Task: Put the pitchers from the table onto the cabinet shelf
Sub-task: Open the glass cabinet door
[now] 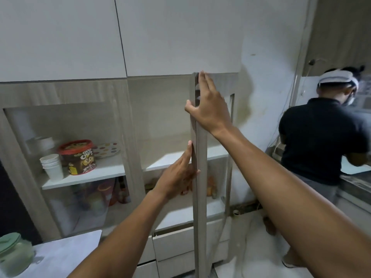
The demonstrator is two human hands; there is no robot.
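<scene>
Green pitcher (15, 253) sits well below-left of left hand (178, 173).

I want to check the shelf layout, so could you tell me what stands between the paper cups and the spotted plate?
In the head view, the red-lidded Choco Chips tub stands between the paper cups and the spotted plate, on the same cabinet shelf.

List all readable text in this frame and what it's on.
"CHOCO CHIPS": on the front of the red-lidded tub, standing on the cabinet shelf beside the stack of paper cups.
Smaller print above the logo and at the tub's base: too small and blurred to read.
Labels on the bottles on the lower shelf behind the glass: blurred, unreadable.
No other text visible.
</scene>
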